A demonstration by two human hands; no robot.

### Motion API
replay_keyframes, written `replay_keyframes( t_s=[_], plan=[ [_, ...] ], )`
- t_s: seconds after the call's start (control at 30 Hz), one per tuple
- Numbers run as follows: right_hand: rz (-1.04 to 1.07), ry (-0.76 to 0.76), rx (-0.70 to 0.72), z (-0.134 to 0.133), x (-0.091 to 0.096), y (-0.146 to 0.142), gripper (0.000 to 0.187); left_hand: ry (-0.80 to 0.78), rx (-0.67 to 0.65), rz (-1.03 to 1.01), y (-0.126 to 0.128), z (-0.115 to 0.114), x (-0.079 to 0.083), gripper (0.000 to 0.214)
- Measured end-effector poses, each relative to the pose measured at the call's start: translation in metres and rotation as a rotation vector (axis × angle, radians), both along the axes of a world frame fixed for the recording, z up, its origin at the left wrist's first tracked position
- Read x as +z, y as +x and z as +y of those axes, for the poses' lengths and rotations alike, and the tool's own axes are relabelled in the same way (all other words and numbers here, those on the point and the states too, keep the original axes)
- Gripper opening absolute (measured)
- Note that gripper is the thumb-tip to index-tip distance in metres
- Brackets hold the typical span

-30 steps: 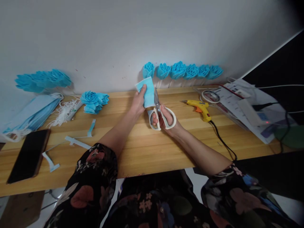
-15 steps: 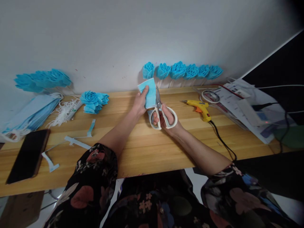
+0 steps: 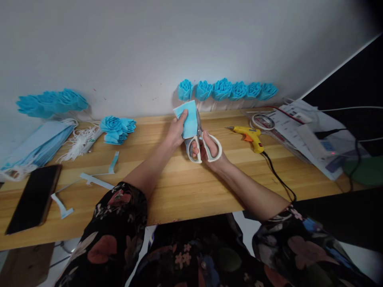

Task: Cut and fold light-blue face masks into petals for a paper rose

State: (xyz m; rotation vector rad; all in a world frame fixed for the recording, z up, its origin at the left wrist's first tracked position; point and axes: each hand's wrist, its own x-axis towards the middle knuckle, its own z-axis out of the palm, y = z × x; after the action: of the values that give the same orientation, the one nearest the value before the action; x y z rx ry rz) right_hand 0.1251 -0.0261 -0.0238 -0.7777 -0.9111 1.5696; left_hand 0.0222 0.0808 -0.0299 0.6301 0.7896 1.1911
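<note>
My left hand [image 3: 176, 130] pinches a folded light-blue piece of mask fabric [image 3: 189, 119] and holds it upright over the wooden table [image 3: 185, 183]. My right hand [image 3: 209, 151] has its fingers through the white handles of a pair of scissors [image 3: 200, 141]. The blades run up along the right edge of the blue piece, mostly hidden behind it.
A row of blue fabric roses [image 3: 227, 89] lines the wall behind. A yellow glue gun [image 3: 250, 135] with a black cord lies to the right, beside a tape roll [image 3: 263, 121] and papers [image 3: 311, 135]. At the left are more roses [image 3: 117, 128], stacked masks [image 3: 36, 143], cut strips [image 3: 92, 180] and a phone [image 3: 34, 197].
The blue piece has shifted slightly right over the scissor blades, which now sit further behind it. Both hands stay at the same spot.
</note>
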Motion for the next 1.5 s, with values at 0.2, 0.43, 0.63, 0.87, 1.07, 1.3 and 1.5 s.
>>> replay_keyframes(
  t_s=[0.2, 0.43, 0.63, 0.87, 1.07, 1.3, 1.5],
  plan=[
    [0.013, 0.026, -0.034, -0.003, 0.0044, -0.0019, 0.046, 0.026, 0.005, -0.018, 0.001, 0.0012, -0.0043, 0.044],
    [-0.003, 0.026, -0.058, -0.0028, 0.0029, -0.0015, 0.045, 0.004, 0.029, 0.009, 0.0014, -0.001, 0.0003, 0.039],
    [0.028, 0.031, -0.081, -0.002, 0.0019, -0.0018, 0.055, -0.014, 0.042, 0.014, 0.0009, -0.001, 0.0013, 0.036],
    [0.022, 0.033, -0.104, -0.0023, 0.0015, -0.0034, 0.058, -0.012, 0.027, -0.003, 0.0009, 0.0002, -0.0007, 0.037],
    [0.009, 0.017, -0.126, -0.0008, -0.0013, -0.0036, 0.059, -0.028, 0.037, 0.005, -0.0004, 0.0031, -0.0011, 0.035],
    [0.0, -0.002, -0.039, -0.0013, -0.0012, -0.0005, 0.045, -0.021, 0.036, -0.031, -0.0042, 0.0073, -0.0025, 0.039],
    [-0.024, 0.003, 0.006, -0.0018, 0.0002, 0.0015, 0.045, -0.006, -0.003, -0.03, -0.0032, 0.0039, -0.0005, 0.04]
  ],
)
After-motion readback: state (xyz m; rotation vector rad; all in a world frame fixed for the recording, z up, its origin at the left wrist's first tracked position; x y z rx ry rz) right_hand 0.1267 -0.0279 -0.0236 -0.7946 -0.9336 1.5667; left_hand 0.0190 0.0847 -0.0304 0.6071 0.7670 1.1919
